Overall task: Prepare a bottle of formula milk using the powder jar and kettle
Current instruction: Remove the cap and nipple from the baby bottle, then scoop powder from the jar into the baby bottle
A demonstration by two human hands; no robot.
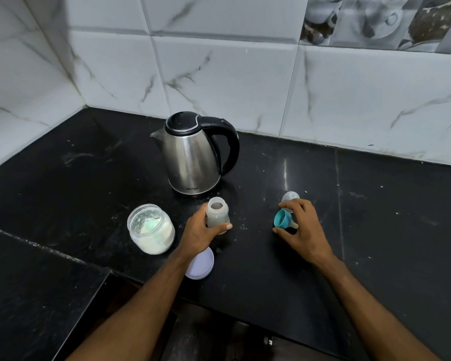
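My left hand (202, 230) curls round the open, clear plastic feeding bottle (217, 214) standing before the steel kettle (190, 157); my right hand (301, 225) pinches its teal teat ring (283, 218); I judge filling comes next, needing the right hand freed; one kettle, one bottle, one open glass powder jar (151, 228), one lilac lid (201, 264).

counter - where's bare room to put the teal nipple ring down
Bare counter lies right of the right hand, up to the wall. More lies left of the kettle, behind the powder jar. It is crowded around the bottle, lid and left hand.
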